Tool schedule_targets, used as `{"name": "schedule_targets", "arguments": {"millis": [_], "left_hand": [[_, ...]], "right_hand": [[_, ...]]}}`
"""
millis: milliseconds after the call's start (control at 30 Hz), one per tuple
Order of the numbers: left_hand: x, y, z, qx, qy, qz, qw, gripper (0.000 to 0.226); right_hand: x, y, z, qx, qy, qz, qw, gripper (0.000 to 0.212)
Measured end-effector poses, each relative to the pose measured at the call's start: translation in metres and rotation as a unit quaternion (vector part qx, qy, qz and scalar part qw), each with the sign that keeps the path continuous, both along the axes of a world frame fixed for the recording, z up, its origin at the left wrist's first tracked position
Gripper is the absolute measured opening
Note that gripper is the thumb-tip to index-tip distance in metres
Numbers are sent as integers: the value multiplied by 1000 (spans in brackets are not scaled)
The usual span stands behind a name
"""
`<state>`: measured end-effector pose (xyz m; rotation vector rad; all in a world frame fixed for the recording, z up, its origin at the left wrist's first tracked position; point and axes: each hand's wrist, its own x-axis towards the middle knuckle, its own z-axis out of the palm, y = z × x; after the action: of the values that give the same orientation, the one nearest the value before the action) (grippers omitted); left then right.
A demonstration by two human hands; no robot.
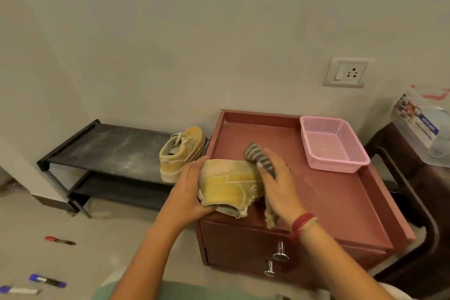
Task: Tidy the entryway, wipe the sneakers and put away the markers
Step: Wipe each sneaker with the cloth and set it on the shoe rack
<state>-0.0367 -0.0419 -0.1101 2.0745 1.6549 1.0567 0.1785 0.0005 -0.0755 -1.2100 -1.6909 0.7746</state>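
My left hand (pixel 187 192) grips a yellow sneaker (pixel 229 185) by its heel side, held over the front left corner of the red cabinet top (pixel 328 192). My right hand (pixel 277 182) presses a grey striped cloth (pixel 258 156) against the sneaker's toe end, and part of the cloth hangs down below the hand. The second yellow sneaker (pixel 181 153) stands on the right end of the dusty black shoe rack (pixel 109 146). Three markers lie on the floor at the left: a red one (pixel 59 240) and two blue ones (pixel 47 280) (pixel 18 290).
An empty pink basket (pixel 333 143) sits at the back right of the cabinet top. The cabinet front has two chrome knobs (pixel 280 252). A dark stool (pixel 414 178) with a clear plastic box (pixel 421 126) stands at the right. A wall socket (pixel 345 72) is above.
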Motion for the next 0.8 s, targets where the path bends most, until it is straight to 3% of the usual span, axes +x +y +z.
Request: {"name": "schedule_targets", "arguments": {"millis": [133, 233, 300, 467, 600, 667, 800], "left_hand": [[5, -1, -9, -7, 11, 5, 1000, 100], [3, -3, -11, -22, -17, -21, 999, 94], [0, -3, -13, -16, -6, -20, 1000, 94], [4, 1, -16, -15, 34, -2, 999, 103], [7, 5, -8, 13, 28, -8, 999, 92], [4, 5, -5, 17, 47, -3, 999, 94], [3, 2, 1, 4, 72, 33, 997, 105]], "right_hand": [[-32, -15, -18, 97, -251, 73, 960, 49], [-44, -27, -34, 163, -353, 130, 912, 53], [-35, -19, -42, 180, -387, 95, 899, 54], [-15, 12, -38, 52, -333, -85, 938, 62], [-44, -23, -43, 147, -365, 62, 917, 57], [-38, -19, -40, 159, -350, 83, 919, 54], [5, 34, -41, 7, -230, -92, 969, 57]]}}
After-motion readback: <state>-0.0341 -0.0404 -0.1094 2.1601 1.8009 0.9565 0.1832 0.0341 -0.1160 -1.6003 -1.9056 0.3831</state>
